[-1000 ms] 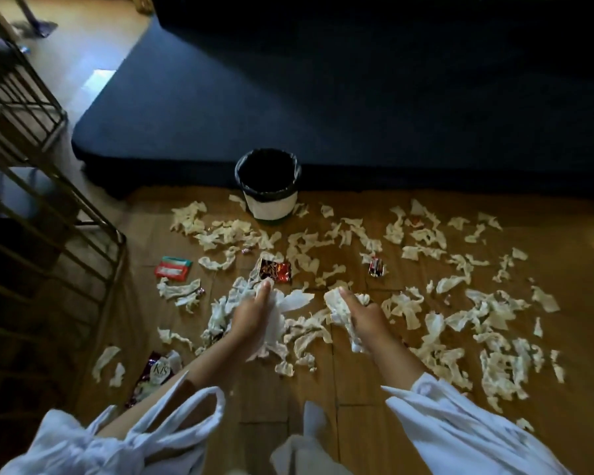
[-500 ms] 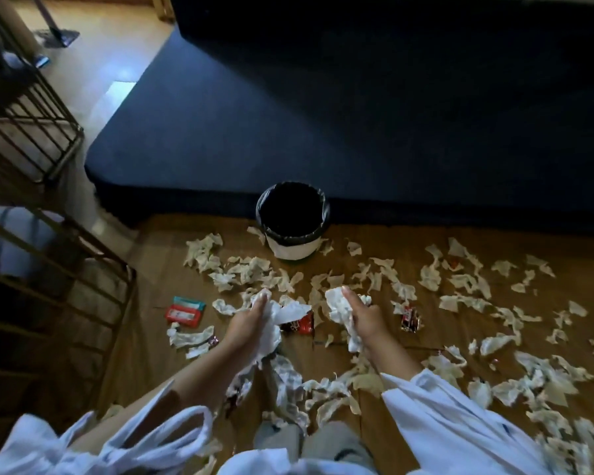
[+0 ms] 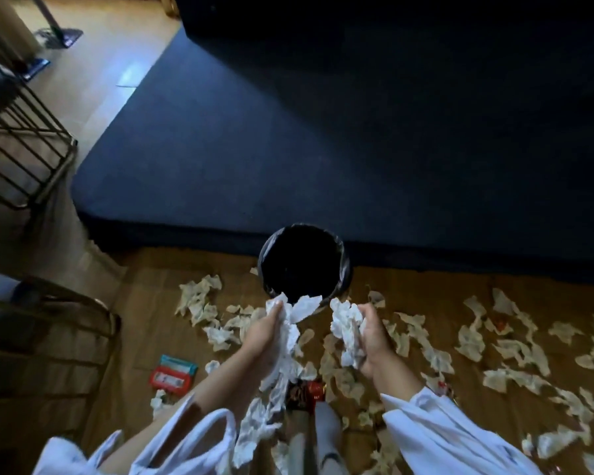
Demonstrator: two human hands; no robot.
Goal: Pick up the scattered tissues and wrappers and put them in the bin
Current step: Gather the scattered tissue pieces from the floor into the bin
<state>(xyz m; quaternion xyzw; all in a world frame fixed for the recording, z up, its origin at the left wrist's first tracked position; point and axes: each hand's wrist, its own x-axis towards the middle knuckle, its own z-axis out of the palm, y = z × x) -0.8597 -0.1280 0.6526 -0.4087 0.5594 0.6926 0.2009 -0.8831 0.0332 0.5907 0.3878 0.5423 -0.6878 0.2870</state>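
Tissues (image 3: 345,329) sit clutched in both hands, left hand (image 3: 265,332) and right hand (image 3: 374,334), near the bin (image 3: 344,258).

Wooden floor (image 3: 144,317) here, and the black-lined bin (image 3: 345,269) stands on it, right against the dark blue platform (image 3: 323,149). Torn tissues (image 3: 199,296) litter the boards left of the bin, before it and far out to its right. A red-and-teal packet (image 3: 174,371) lies front-left of the bin, a dark red wrapper (image 3: 304,394) straight in front.
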